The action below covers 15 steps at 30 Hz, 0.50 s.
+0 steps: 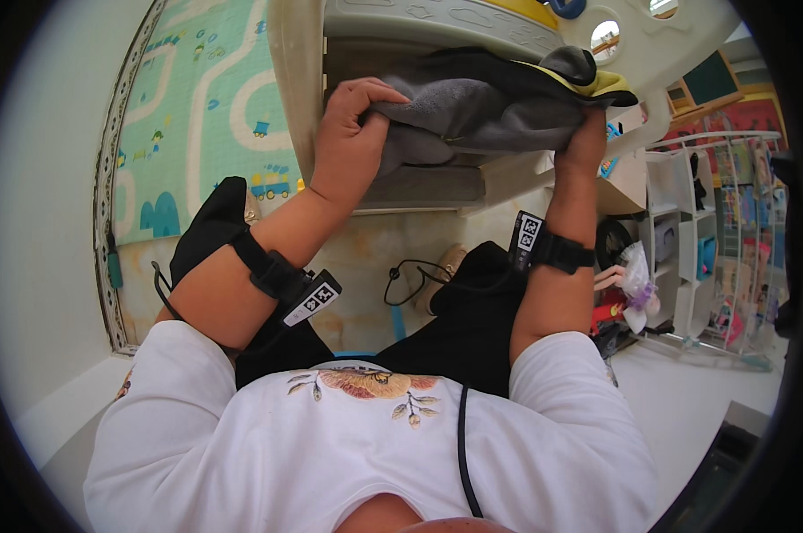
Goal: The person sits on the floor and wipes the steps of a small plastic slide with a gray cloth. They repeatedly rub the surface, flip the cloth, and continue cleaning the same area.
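A grey plush cloth (475, 110) with dark trim and a yellow underside hangs bunched between my two hands. My left hand (358, 130) pinches its left edge between thumb and fingers. At the cloth's right end is my right hand (583, 136), its fingers hidden behind the folds; I cannot make out its grip fully, but the cloth lies against it. Behind and under the cloth are the beige plastic steps (421, 186) of a children's play set, whose upper step has moulded cloud shapes.
A green play mat (208, 113) printed with roads lies on the left. White shelves (664, 173) and a rack (734, 233) stand at right, near a cardboard box (625, 180) and a doll (635, 286). A black cable (408, 266) loops between my legs.
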Tool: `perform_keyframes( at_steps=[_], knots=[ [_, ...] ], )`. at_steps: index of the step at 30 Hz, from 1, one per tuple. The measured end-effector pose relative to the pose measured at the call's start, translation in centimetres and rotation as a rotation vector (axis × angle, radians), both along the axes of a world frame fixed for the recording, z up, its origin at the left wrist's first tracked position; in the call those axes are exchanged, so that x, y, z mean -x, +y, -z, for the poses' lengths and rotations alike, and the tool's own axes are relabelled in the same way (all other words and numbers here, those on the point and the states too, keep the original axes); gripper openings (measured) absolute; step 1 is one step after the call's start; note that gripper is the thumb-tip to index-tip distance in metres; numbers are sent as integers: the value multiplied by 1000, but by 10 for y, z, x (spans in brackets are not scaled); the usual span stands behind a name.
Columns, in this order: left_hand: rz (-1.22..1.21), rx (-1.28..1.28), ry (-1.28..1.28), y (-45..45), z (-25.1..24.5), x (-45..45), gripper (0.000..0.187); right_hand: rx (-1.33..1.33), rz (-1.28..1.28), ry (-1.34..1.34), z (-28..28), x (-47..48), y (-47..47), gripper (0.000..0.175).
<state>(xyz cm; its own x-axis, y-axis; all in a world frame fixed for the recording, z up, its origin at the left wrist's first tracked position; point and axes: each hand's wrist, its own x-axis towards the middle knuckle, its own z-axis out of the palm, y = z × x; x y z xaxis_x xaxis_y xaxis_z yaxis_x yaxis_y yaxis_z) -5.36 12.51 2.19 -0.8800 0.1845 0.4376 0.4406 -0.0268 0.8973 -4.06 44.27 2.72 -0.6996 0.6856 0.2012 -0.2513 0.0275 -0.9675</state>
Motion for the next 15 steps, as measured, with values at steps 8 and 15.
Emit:
perform_keyframes(
  at_steps=[8, 15],
  knots=[
    [-120, 525, -32, 14, 46, 8, 33, -972, -156, -1062, 68, 2, 0, 50],
    [-108, 719, -102, 7, 70, 2, 35, -981, -141, -962, 82, 8, -18, 60]
  ],
)
